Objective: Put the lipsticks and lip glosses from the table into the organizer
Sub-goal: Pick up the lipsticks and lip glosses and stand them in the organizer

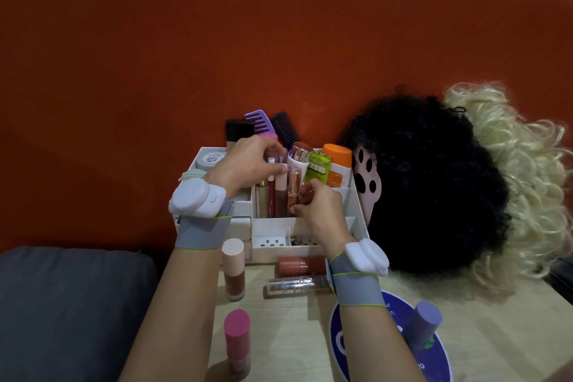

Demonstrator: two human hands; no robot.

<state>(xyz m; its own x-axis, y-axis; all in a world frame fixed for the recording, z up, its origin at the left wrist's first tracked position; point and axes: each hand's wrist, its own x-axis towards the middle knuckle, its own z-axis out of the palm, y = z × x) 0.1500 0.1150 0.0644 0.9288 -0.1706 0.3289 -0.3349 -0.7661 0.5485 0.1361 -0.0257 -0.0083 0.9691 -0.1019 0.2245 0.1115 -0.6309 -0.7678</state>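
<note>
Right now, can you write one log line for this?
left hand: on pale-capped tube | right hand: on gold-capped tube | organizer: both tubes upright inside | table: five tubes left

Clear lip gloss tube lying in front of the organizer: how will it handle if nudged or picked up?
The clear lip gloss tube lies on its side and looks cylindrical, so a nudge would probably roll it. Its glossy surface may be slippery. It looks slim and stiff, likely light.

Four tubes [293,285] lie on the table [496,335] before the organizer [353,211].

White organizer [353,211]; pink-capped tube [237,341]; purple comb [259,123]; black wig [434,183]; orange backrest [155,56]
</note>
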